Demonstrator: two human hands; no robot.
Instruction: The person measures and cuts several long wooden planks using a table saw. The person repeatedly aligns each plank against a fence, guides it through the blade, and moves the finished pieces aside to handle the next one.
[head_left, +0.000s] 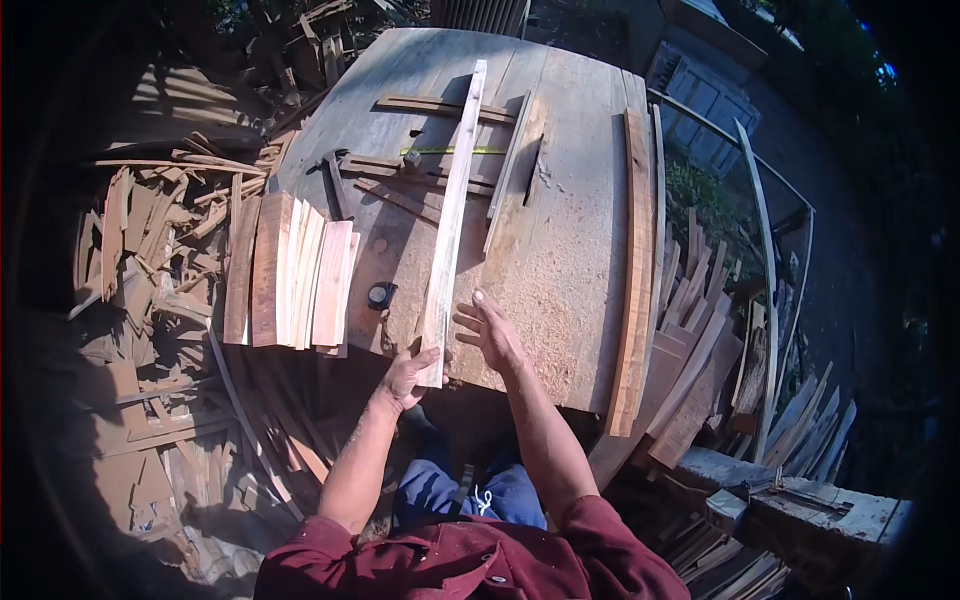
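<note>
A long pale wooden strip [458, 190] slants up across the wooden table, its near end just past the table's front edge. My left hand [405, 375] grips that near end, thumb on top. To the right of the strip, my right hand [490, 332] is held with its fingers spread, close to the wood and holding nothing. On the tabletop beyond lie a hammer [336, 185], several thin brown sticks [400, 200], a yellow measuring tape blade [470, 151] and a narrow slat [508, 170]. A small round black object [381, 294] rests near the front left edge.
Several short boards [290, 270] stand in a row at the table's left edge. A long brown plank [635, 270] lies along the right side. Sawdust [550, 310] covers part of the tabletop [585, 90]. Scrap wood [150, 230] is heaped at left, and offcuts [700, 340] lean at right.
</note>
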